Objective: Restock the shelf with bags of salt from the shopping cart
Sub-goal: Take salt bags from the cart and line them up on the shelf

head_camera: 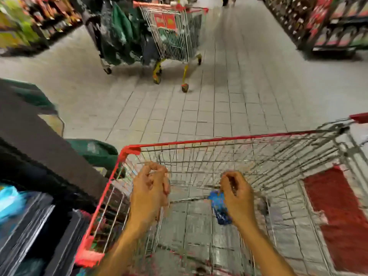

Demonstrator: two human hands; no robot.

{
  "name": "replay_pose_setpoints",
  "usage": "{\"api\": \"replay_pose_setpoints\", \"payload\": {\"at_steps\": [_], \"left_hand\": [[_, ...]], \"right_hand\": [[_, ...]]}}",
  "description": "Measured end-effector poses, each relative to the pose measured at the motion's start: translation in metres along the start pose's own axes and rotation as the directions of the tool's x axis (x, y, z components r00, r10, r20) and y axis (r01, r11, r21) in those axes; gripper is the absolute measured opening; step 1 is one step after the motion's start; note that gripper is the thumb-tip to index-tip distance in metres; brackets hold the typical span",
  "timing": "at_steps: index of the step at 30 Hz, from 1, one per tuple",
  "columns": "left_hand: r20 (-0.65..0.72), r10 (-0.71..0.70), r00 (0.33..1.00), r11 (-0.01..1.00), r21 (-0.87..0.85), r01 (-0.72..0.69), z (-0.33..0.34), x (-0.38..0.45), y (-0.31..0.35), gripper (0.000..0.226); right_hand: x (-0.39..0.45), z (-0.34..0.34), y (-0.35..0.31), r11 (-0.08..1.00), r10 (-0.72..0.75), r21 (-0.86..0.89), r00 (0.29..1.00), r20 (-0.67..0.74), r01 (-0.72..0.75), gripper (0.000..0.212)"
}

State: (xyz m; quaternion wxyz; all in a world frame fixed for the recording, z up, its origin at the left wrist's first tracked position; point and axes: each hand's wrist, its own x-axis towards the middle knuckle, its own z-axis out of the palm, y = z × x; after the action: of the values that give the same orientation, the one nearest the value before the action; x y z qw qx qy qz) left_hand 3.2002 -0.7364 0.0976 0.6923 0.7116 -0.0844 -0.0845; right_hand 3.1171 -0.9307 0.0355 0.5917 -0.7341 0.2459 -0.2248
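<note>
Both my hands reach down into a red-rimmed wire shopping cart point(219, 139) in the lower middle of the head view. My right hand point(237, 193) grips a blue bag of salt point(219, 209) by its top, and the bag hangs inside the basket. My left hand point(150, 186) hovers inside the cart near its left wall with the fingers curled and nothing seen in them. The cart's floor looks bare apart from that bag. The picture is blurred.
A dark shelf unit point(39, 136) with blue packs point(10, 200) stands at the left, close to the cart. A second cart point(175, 30) loaded with green bags stands ahead in the tiled aisle. Shelves point(328, 22) line the far right.
</note>
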Motion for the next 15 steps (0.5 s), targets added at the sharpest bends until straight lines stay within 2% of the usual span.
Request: {"api": "replay_pose_setpoints", "payload": {"at_steps": [3, 6, 8, 9, 11, 15], "left_hand": [[0.007, -0.082, 0.997, 0.996, -0.036, 0.083, 0.033, 0.030, -0.050, 0.017], [0.046, -0.144, 0.988, 0.989, -0.005, 0.145, 0.063, 0.054, -0.106, 0.018], [0.039, -0.180, 0.983, 0.984, 0.014, 0.180, 0.085, 0.065, -0.146, 0.021], [0.010, -0.190, 0.982, 0.981, 0.039, 0.189, 0.096, 0.071, -0.167, 0.022], [-0.059, -0.225, 0.973, 0.966, 0.116, 0.231, 0.112, 0.079, -0.211, 0.024], [-0.023, -0.378, 0.926, 0.925, 0.024, 0.378, 0.126, 0.081, -0.301, 0.024]], "right_hand": [[0.029, -0.009, 0.077, 0.983, 0.141, -0.110, 0.989, -0.051, -0.146, 0.017], [0.046, -0.015, 0.156, 0.927, 0.264, -0.235, 0.954, -0.139, -0.291, 0.004], [0.049, -0.017, 0.208, 0.872, 0.360, -0.287, 0.917, -0.171, -0.396, 0.020], [0.050, -0.017, 0.232, 0.847, 0.403, -0.303, 0.900, -0.168, -0.436, 0.024], [0.048, -0.014, 0.279, 0.787, 0.477, -0.367, 0.866, -0.150, -0.496, 0.019], [0.046, 0.002, 0.369, 0.653, 0.626, -0.470, 0.772, -0.106, -0.594, 0.018]]}}
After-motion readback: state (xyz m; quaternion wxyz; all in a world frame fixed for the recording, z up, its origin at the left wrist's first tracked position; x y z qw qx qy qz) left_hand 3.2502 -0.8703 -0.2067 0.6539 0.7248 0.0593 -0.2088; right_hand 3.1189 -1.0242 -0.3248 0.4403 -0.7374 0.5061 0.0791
